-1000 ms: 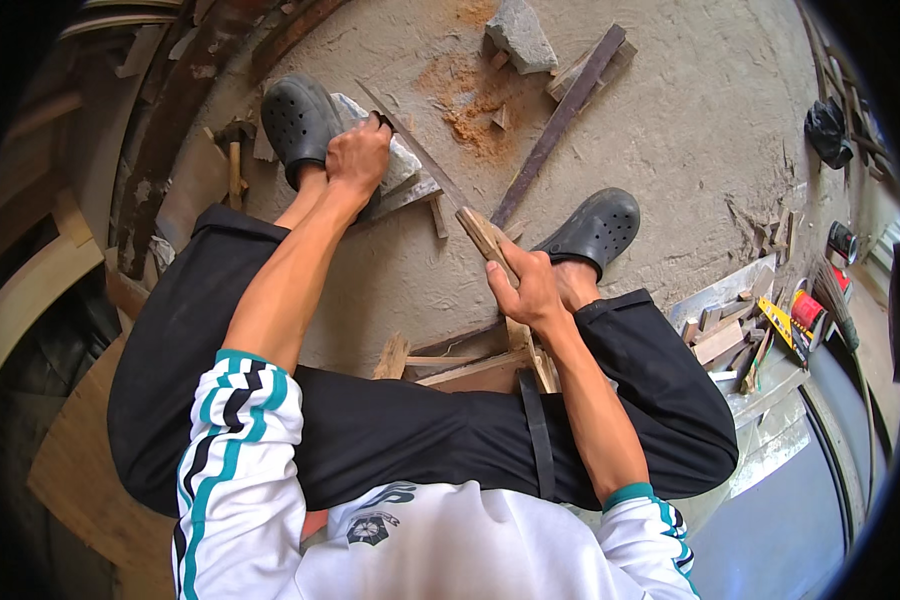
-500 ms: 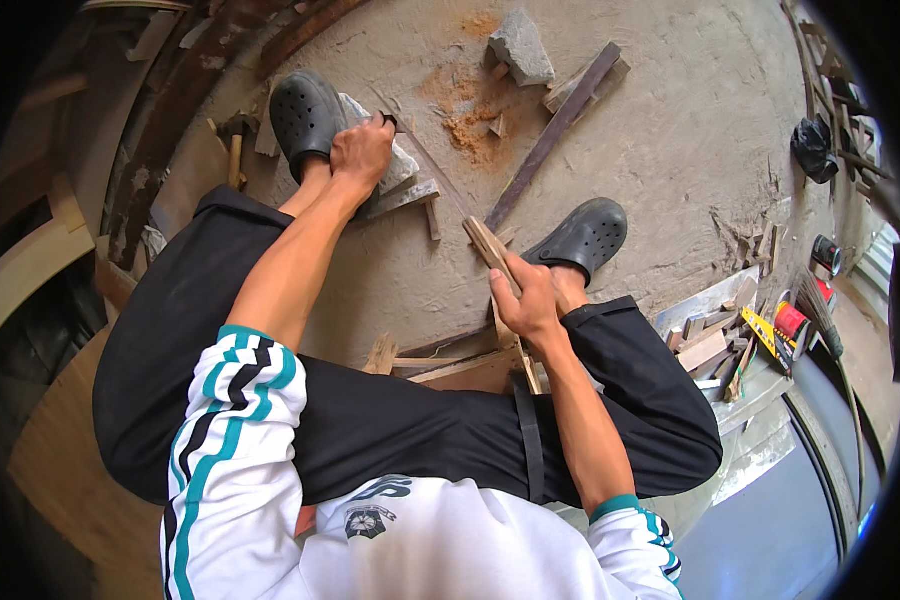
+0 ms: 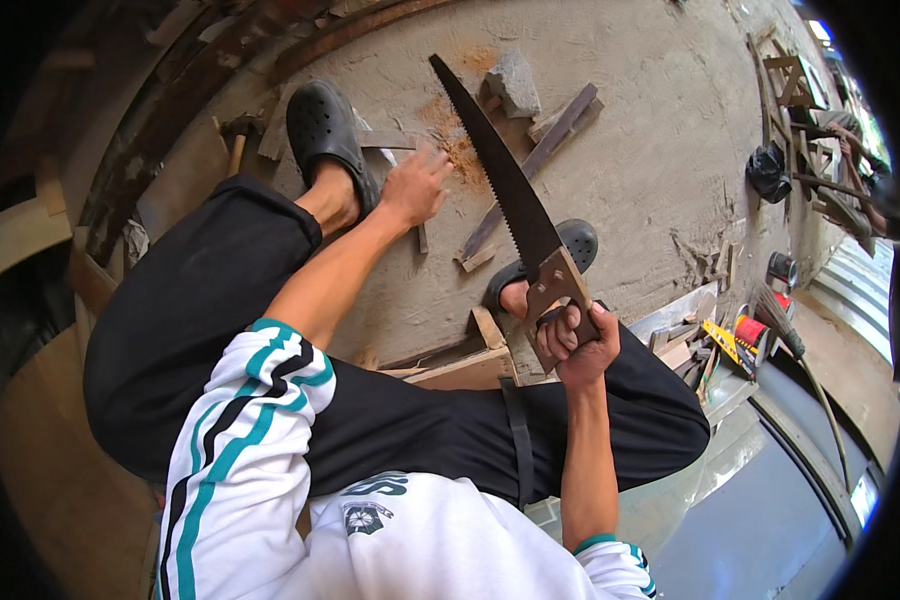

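Observation:
My right hand [image 3: 582, 345] is closed round the wooden handle of a handsaw [image 3: 505, 180]. The saw is raised off the floor, its dark toothed blade pointing up and away, with the teeth on the left side. Beside my left shoe, my left hand [image 3: 417, 188] reaches over the ground; its fingers are blurred, so their grip is unclear. A flat strip of wood [image 3: 385, 140] lies just past that hand, next to the shoe [image 3: 322, 125]. Patches of orange sawdust [image 3: 460, 150] are on the floor beyond the fingers.
A stone block [image 3: 513, 85] and a long dark wood strip [image 3: 545, 155] lie ahead. A hammer [image 3: 237, 150] is at the left. Wood offcuts [image 3: 675, 350], a yellow tool [image 3: 728, 345] and a brush [image 3: 778, 318] sit at the right. A wooden frame [image 3: 460, 370] is before my lap.
The saw has swung from low between my hands to upright and raised in my right hand. My left hand has moved right, away from its spot on the block by the left shoe.

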Demonstrator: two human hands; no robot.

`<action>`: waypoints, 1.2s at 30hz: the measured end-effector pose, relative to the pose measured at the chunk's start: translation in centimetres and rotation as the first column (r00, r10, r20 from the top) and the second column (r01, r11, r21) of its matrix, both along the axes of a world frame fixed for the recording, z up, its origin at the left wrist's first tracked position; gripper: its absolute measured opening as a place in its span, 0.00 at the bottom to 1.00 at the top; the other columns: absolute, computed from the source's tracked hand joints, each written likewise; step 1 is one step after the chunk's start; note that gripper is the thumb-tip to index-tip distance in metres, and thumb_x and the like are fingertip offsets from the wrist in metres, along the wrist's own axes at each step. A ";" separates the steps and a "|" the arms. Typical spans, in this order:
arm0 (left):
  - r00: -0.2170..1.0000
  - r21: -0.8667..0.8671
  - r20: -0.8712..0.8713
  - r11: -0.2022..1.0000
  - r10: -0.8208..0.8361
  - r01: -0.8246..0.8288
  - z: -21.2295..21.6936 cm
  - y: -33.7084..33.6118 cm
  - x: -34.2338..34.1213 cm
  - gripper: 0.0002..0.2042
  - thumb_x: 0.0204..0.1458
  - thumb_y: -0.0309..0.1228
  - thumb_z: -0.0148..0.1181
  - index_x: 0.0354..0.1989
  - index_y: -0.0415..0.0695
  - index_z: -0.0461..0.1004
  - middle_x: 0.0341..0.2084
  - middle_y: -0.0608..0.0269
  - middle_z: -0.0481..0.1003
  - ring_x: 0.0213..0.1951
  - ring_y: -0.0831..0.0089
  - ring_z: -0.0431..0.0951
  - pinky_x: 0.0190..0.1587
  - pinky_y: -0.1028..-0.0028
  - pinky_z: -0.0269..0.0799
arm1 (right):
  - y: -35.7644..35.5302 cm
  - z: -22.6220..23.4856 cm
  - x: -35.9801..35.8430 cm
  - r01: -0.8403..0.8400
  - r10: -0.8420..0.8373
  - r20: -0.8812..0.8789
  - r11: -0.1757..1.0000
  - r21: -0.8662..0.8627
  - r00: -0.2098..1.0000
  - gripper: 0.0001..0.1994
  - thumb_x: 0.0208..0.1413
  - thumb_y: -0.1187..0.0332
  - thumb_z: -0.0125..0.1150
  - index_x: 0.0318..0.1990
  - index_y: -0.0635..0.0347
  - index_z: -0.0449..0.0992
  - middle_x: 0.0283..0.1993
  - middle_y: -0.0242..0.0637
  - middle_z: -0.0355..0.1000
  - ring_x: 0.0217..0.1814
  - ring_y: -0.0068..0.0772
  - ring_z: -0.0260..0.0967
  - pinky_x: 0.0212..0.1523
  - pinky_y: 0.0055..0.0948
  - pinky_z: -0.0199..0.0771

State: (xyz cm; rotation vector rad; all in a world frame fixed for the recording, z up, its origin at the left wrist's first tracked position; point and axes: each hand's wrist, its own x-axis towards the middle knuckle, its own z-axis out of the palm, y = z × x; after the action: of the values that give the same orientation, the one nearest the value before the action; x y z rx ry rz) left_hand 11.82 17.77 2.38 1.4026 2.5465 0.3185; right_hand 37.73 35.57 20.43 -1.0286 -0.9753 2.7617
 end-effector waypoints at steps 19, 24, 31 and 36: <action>-0.018 0.077 0.897 0.197 -0.442 -0.977 24.7 -0.8 -2.7 0.12 0.59 0.34 0.56 0.44 0.38 0.75 0.39 0.54 0.79 0.41 0.66 0.81 0.49 0.66 0.79 | -1.2 5.0 -3.1 0.030 -0.148 -0.148 0.799 -0.601 0.978 0.23 0.66 0.51 0.39 0.29 0.61 0.69 0.11 0.29 0.55 0.07 0.24 0.50 0.13 0.31 0.59; 0.025 0.112 0.891 0.166 -0.453 -0.980 26.9 -1.3 -2.6 0.13 0.57 0.34 0.58 0.44 0.35 0.75 0.38 0.51 0.79 0.40 0.64 0.81 0.47 0.66 0.80 | -1.2 6.9 -3.9 0.051 -0.129 -0.094 0.813 -0.580 0.987 0.26 0.68 0.48 0.37 0.27 0.61 0.69 0.10 0.27 0.56 0.05 0.22 0.52 0.12 0.27 0.61; 0.054 0.132 0.897 0.149 -0.438 -0.980 27.7 -0.7 -2.1 0.10 0.56 0.31 0.60 0.40 0.36 0.77 0.34 0.53 0.80 0.35 0.67 0.82 0.42 0.69 0.83 | -1.3 7.1 -3.6 0.097 -0.159 -0.059 0.815 -0.572 0.986 0.28 0.68 0.46 0.37 0.26 0.60 0.69 0.09 0.27 0.56 0.04 0.21 0.51 0.10 0.25 0.59; 0.155 0.213 0.949 0.195 -0.274 -0.957 26.7 0.3 -2.0 0.06 0.53 0.27 0.65 0.37 0.39 0.78 0.31 0.61 0.80 0.33 0.75 0.81 0.39 0.76 0.82 | -1.0 7.3 -3.4 0.128 -0.153 -0.013 0.871 -0.475 0.988 0.27 0.67 0.45 0.38 0.26 0.58 0.68 0.09 0.26 0.55 0.04 0.20 0.49 0.10 0.25 0.60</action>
State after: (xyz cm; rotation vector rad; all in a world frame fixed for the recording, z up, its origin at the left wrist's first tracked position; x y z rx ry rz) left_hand 9.85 18.11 29.08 -0.0799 1.3379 2.2696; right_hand 34.33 34.54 27.70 -1.0161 -0.1952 2.9455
